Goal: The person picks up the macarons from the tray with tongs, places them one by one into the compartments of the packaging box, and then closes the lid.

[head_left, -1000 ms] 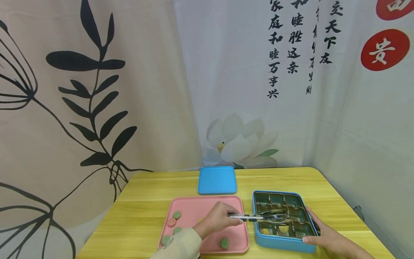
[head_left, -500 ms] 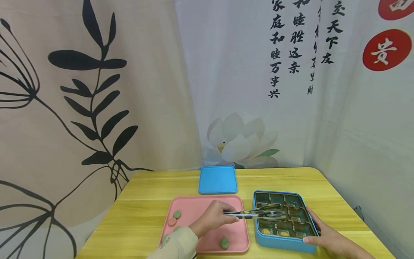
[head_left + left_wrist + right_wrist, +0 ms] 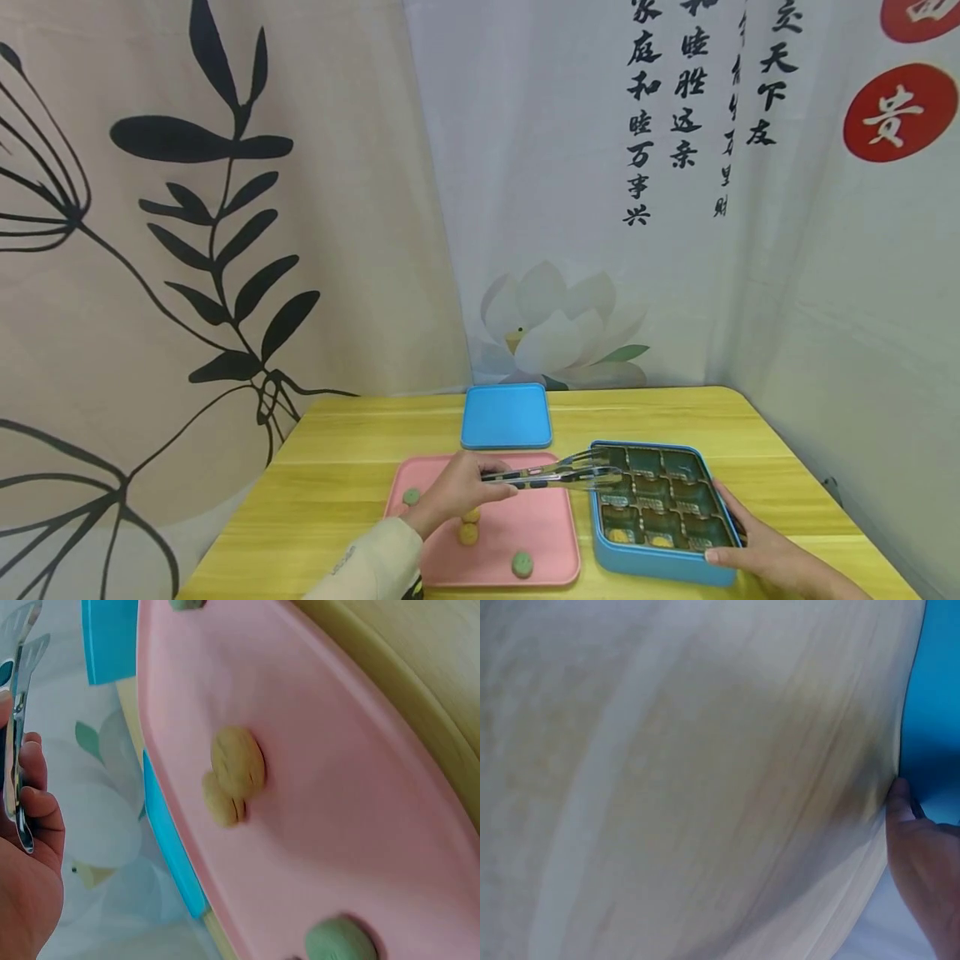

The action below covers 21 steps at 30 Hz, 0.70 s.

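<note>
My left hand (image 3: 456, 492) grips metal tongs (image 3: 551, 477) above the pink tray (image 3: 525, 533). The tongs point right, their tips slightly apart over the left edge of a blue box (image 3: 663, 567), and nothing shows between them. Two yellow cookies (image 3: 238, 761) touch each other on the tray, and a green cookie (image 3: 522, 564) lies near its front edge. Another green cookie (image 3: 411, 497) is partly behind my left wrist. My right hand (image 3: 768, 546) holds the box at its right front corner, thumb on the front. Yellow cookies (image 3: 620, 536) sit in the box's front-left and front-middle compartments.
A flat blue lid (image 3: 506, 417) lies behind the tray on the yellow wooden table (image 3: 337, 467). A printed curtain (image 3: 360, 208) hangs at the table's back. The left sleeve (image 3: 375, 558) covers the tray's front-left part.
My left hand and the tongs have moved left, away from the box's middle and back over the tray. A yellow cookie has settled lower in the front-middle compartment. The right hand stays in place.
</note>
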Tool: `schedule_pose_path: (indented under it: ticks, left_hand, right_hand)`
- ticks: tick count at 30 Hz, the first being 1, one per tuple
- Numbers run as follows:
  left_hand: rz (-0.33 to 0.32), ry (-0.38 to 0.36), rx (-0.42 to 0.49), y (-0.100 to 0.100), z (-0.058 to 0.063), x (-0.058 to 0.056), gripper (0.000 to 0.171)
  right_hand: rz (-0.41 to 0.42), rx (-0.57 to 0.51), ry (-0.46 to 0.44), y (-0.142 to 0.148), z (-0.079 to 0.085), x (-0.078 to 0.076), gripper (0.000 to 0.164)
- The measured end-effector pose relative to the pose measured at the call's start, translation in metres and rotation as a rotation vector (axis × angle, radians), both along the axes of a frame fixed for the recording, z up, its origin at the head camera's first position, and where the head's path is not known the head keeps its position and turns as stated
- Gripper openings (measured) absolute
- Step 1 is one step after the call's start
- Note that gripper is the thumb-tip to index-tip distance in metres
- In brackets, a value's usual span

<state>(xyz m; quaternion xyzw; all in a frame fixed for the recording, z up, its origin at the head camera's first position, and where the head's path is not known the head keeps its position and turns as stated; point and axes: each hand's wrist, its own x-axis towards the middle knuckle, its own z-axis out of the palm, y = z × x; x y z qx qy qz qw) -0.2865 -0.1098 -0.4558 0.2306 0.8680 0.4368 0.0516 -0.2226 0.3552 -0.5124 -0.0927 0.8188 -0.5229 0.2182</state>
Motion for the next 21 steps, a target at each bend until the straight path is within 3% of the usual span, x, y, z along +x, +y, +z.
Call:
schedule_pose_path:
  ticks: [10,21]
  left_hand:
    - [0.017,0.025,0.008,-0.035,0.003,0.0,0.028]
    - [0.056,0.037,0.021,-0.067,0.0,0.002,0.03]
  right_hand:
    - [-0.02,0.039,0.026,-0.001,0.001,0.002,0.102]
    - [-0.018,0.056,0.036,0.0,-0.001,0.0,0.103]
